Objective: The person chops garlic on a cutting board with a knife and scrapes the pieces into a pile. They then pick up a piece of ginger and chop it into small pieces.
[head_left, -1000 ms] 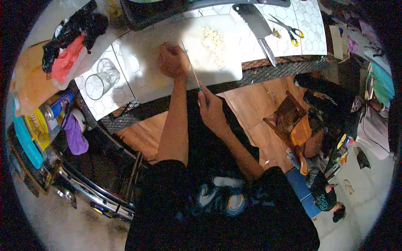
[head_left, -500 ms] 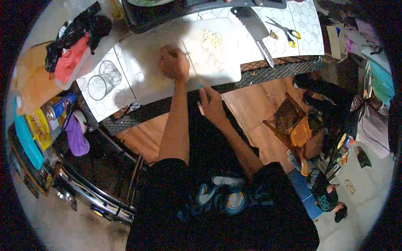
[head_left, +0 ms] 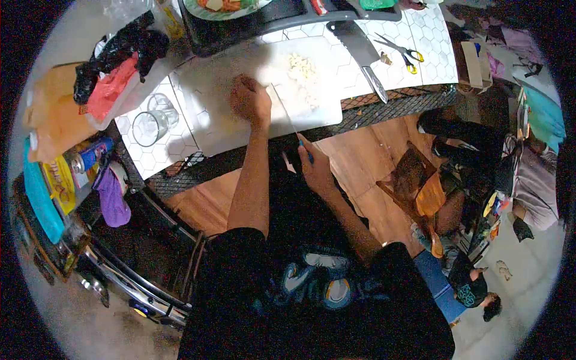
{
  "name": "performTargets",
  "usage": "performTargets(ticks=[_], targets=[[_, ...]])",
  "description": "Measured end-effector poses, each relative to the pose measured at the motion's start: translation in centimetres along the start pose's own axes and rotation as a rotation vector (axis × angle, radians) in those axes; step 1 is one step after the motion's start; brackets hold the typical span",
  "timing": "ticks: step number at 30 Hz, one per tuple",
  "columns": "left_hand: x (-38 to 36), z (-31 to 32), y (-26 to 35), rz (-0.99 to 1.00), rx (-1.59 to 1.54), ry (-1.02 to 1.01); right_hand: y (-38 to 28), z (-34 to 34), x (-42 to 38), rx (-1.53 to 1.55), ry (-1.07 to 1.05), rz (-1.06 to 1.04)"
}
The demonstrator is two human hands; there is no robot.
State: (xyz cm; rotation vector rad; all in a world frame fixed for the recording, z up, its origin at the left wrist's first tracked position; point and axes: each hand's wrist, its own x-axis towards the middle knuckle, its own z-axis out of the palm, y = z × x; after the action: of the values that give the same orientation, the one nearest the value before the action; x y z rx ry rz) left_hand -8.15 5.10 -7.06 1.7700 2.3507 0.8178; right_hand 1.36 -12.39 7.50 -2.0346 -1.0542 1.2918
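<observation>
A translucent white cutting board [head_left: 216, 129] lies on the tiled counter. My left hand [head_left: 251, 101] is over the board with its fingers curled; what it holds, if anything, is hidden. Around the handle of a thin knife [head_left: 284, 109] my right hand [head_left: 315, 168] is closed, at the board's near edge. The blade points up and left, its tip close to my left hand. Small pale chopped pieces [head_left: 302, 69] are scattered on the board's right part.
To the right lie a cleaver [head_left: 357, 48] and yellow-handled scissors [head_left: 405, 52]. Glasses [head_left: 150, 127] and a red bag [head_left: 113, 90] stand left. Behind is a black tray [head_left: 210, 41] with a plate [head_left: 225, 11]. Another person [head_left: 471, 282] is at lower right.
My right hand and the knife have moved toward me and slightly right. My left hand shows little movement. The view has shifted slightly, showing more of the plate behind.
</observation>
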Motion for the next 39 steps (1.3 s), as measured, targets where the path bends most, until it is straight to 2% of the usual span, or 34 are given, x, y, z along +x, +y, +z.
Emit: performTargets(ticks=[2, 3, 5, 6, 8, 9, 11, 12, 13, 15, 16, 17, 19, 20, 22, 23, 25, 26, 28, 29, 31, 32, 34, 35, 37, 39], targets=[[0.9, -2.2, 1.0, -0.248, -0.127, -0.254, 0.3, -0.4, -1.0, 0.055, 0.031, -0.084], [0.7, -1.4, 0.2, -0.243, -0.126, -0.243, 0.3, -0.7, -1.0, 0.061, 0.030, -0.094], [-0.6, 1.8, -2.0, 0.145, -0.029, 0.037, 0.5, -1.5, -1.0, 0.034, 0.061, -0.030], [-0.2, 0.1, -0.8, 0.151, -0.032, 0.044, 0.7, -2.0, -0.8, 0.039, 0.066, -0.037], [0.0, -5.7, 2.3, 0.260, -0.321, -0.202, 0.8, -2.7, -0.4, 0.072, 0.074, -0.079], [-0.6, -6.3, 2.4, 0.262, -0.318, -0.192, 1.3, -2.6, -0.3, 0.076, 0.073, -0.088], [-0.6, -6.8, 2.9, 0.455, -0.091, -0.210, 2.0, -2.5, 0.3, 0.056, 0.171, -0.178], [-0.1, -6.5, 2.5, 0.458, -0.138, -0.350, 2.0, -2.8, 0.2, 0.047, 0.177, -0.155], [0.2, -6.1, 2.4, 0.462, -0.138, -0.331, 1.9, -3.0, 0.2, 0.050, 0.179, -0.174], [0.2, -6.0, 2.2, 0.414, -0.102, -0.419, 2.0, -3.2, -0.2, 0.086, 0.165, -0.119], [0.6, -6.2, 1.9, 0.435, -0.276, -0.332, 2.8, -3.2, -0.3, 0.021, 0.178, -0.149], [1.4, -5.9, 1.8, 0.435, -0.278, -0.321, 3.5, -3.1, -0.3, 0.020, 0.178, -0.160], [3.9, -6.8, 2.9, 0.287, -0.465, -0.258, 4.2, -3.1, -0.3, -0.071, 0.248, -0.203], [5.8, -7.8, 3.6, 0.344, -0.457, -0.096, 4.5, -3.0, -0.3, -0.071, 0.246, -0.207], [11.0, -10.9, 5.8, 0.490, -0.611, 0.031, 4.7, -2.6, -0.1, 0.012, 0.292, -0.383], [13.5, -10.4, 6.2, 0.495, -0.608, 0.045, 4.1, -2.7, 0.0, 0.017, 0.292, -0.397], [17.0, -9.6, 6.6, 0.623, -0.642, 0.185, 2.9, -3.3, -0.9, 0.058, 0.067, -0.018], [16.9, -9.8, 6.2, 0.621, -0.639, 0.193, 3.2, -3.0, -1.0, 0.055, 0.063, -0.025], [15.9, -9.8, 5.4, 0.585, -0.497, 0.237, 3.9, -2.3, -0.5, 0.003, 0.172, -0.320], [14.3, -9.8, 4.6, 0.592, -0.497, 0.235, 4.2, -2.2, -0.3, 0.009, 0.176, -0.319], [9.4, -8.7, 1.7, 0.420, -0.481, 0.086, 4.7, -1.8, -0.6, -0.082, 0.172, -0.322], [7.3, -8.0, 0.7, 0.417, -0.477, 0.067, 4.8, -1.6, -0.6, -0.080, 0.169, -0.303], [2.6, -6.6, -1.1, 0.161, -0.525, -0.121, 3.7, -1.7, -0.9, -0.035, 0.115, -0.241], [1.2, -5.5, -1.9, 0.149, -0.520, -0.140, 1.1, -2.6, -1.3, -0.035, -0.004, -0.075], [-0.1, -3.5, -3.3, 0.380, -0.331, -0.171, 1.9, -1.2, -0.9, 0.042, 0.034, -0.163], [-0.9, -2.4, -3.9, 0.393, -0.255, -0.133, 2.4, 0.3, -0.2, 0.001, 0.035, -0.228]])
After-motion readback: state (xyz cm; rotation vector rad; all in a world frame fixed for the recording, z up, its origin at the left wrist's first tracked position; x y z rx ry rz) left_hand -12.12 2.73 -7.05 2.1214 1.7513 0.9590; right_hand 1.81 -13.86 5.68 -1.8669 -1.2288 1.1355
